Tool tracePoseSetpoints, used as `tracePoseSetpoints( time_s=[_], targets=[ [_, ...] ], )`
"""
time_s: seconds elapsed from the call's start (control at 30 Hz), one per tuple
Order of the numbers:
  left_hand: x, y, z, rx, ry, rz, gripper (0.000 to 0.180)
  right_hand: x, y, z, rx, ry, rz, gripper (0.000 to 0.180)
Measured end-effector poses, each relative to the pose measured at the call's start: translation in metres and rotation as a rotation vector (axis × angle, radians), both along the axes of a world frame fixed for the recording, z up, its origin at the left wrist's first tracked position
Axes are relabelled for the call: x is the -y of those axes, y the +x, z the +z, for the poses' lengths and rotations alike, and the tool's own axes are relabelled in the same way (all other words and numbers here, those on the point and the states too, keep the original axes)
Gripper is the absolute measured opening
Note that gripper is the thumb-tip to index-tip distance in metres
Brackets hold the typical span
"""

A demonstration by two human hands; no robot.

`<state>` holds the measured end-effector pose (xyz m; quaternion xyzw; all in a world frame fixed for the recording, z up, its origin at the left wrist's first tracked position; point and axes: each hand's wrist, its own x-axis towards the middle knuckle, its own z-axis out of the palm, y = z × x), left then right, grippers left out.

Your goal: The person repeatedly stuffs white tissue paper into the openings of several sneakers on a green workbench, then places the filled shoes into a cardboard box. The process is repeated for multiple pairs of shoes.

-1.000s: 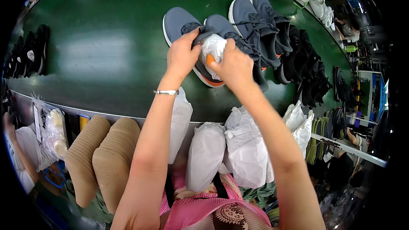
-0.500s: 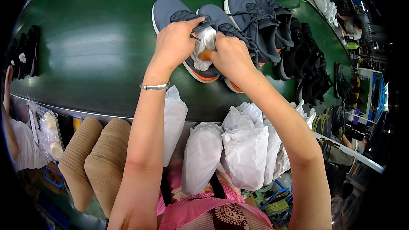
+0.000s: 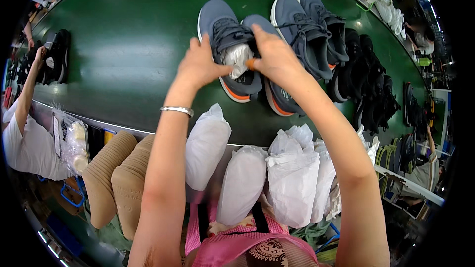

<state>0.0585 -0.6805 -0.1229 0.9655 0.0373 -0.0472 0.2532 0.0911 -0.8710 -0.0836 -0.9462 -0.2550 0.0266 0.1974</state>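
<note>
A grey sneaker (image 3: 216, 14) with dark laces and an orange and white sole lies on the green work surface, toe away from me. Crumpled white tissue paper (image 3: 236, 57) sits in its opening. My left hand (image 3: 197, 65) is at the shoe's left side, fingers spread and thumb by the paper. Over the right side, my right hand (image 3: 276, 58) has its fingers apart. Its thumb wears an orange finger cover and is close to the paper. A matching sneaker (image 3: 285, 100) lies partly hidden under my right hand.
Another grey sneaker pair (image 3: 302, 32) and several black shoes (image 3: 363, 69) stand to the right. Paper-wrapped forms (image 3: 242, 183) and stacked tan insole-shaped pieces (image 3: 106, 178) line the near edge. At far left, a co-worker's arm (image 3: 29, 79) reaches toward black shoes (image 3: 60, 57).
My hands have moved apart from the paper, and their fingers have spread. The paper sits lower in the shoe. The whole view has shifted, and the co-worker's arm at left shows more.
</note>
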Motion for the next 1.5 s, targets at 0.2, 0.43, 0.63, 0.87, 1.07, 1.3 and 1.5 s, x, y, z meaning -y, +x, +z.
tracePoseSetpoints(
  time_s=[0.2, 0.43, 0.63, 0.87, 1.07, 1.3, 1.5],
  targets=[
    [0.015, 0.012, -0.008, -0.429, -0.401, 0.124, 0.056, -0.019, 0.027, -0.021, -0.278, -0.153, 0.01, 0.096],
    [0.029, 0.001, -0.026, -0.048, -0.137, 0.14, 0.033, -0.022, 0.025, -0.057, 0.001, -0.033, -0.02, 0.073],
    [0.032, 0.009, -0.04, 0.067, -0.05, 0.174, 0.031, -0.029, 0.027, -0.068, 0.179, 0.052, -0.071, 0.067],
    [-0.019, -0.014, -0.066, 0.084, -0.193, 0.165, 0.08, -0.034, -0.024, -0.028, 0.471, 0.115, -0.045, 0.055],
    [0.015, -0.162, -0.008, -0.154, -0.002, 0.002, 0.08, 0.016, -0.18, 0.027, -0.137, -0.103, 0.031, 0.033],
    [0.033, -0.202, 0.015, 0.112, -0.667, -0.173, 0.032, 0.019, -0.229, 0.007, -0.266, -0.093, -0.011, 0.05],
    [0.02, -0.203, 0.01, -0.633, -1.133, 0.061, 0.057, 0.01, -0.247, 0.024, -0.21, -0.072, -0.055, 0.052]
  ],
)
